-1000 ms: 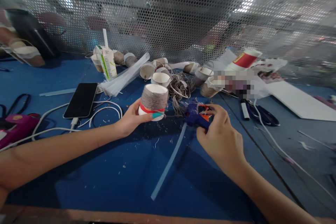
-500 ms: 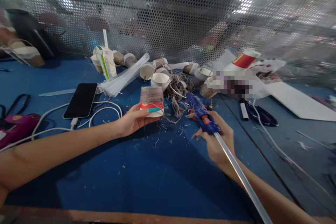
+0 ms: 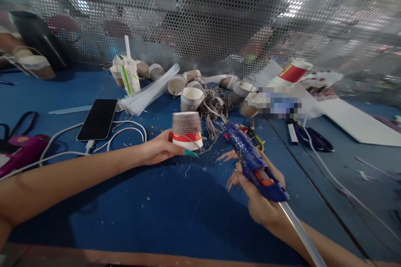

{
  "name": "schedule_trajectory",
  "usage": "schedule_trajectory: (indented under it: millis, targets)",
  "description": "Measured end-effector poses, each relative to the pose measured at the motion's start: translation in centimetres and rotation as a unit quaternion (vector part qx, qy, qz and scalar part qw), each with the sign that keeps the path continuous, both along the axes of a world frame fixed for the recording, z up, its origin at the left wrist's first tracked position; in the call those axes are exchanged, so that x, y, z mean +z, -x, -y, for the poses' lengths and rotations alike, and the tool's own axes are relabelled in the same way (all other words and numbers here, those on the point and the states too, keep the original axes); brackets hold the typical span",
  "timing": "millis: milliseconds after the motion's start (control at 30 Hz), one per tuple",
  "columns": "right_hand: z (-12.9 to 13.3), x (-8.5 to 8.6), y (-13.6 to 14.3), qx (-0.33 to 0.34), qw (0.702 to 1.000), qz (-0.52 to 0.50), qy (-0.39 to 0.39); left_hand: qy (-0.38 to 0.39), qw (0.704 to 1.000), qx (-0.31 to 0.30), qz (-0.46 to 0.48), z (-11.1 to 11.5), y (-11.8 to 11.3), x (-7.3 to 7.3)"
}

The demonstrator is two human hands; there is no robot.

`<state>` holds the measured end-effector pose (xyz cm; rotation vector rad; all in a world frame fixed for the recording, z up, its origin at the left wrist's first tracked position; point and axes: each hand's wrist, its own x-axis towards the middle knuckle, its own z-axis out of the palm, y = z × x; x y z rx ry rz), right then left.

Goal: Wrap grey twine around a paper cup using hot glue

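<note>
Nearest the front edge of the worktop, towards the right, a clear glue stick sticks out of the back of a blue glue gun. The right hand is closed round the gun, its nozzle pointing away and towards the middle. A little farther in, left of the nozzle, the left hand is clamped on the lower part of a paper cup, narrower end up; whether the cup touches the worktop, I cannot tell. The hands are apart, with the cup and gun between them, not touching.

The work looks part-way through the wrapping – string covers the upper part, while the red and white band below is mostly bare and a loose strand trails off. Working the two together calls for a steady cup and a nozzle kept clear of the fingers.

Beyond lie a phone on the left and a tangle of string – then more cups towards the back edge
</note>
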<state>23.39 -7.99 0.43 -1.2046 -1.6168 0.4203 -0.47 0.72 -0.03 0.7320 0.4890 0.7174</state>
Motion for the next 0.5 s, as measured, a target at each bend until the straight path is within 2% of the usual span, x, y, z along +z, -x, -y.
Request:
schedule_trajectory:
  millis: [267, 400, 500]
  targets:
    - [0.7, 1.6, 0.8, -0.015, 0.998, 0.055, -0.025, -0.012, 0.997, -0.074, 0.004, 0.0, 0.2, -0.3]
    - [0.4, 1.5, 1.0, 0.003, 0.997, 0.075, -0.034, -0.024, 0.995, -0.091, 0.015, -0.1, 0.2, -0.4]
    - [0.3, 1.2, 0.8, -0.008, 0.997, 0.070, -0.026, -0.026, 0.994, -0.101, 0.014, -0.1, 0.2, -0.2]
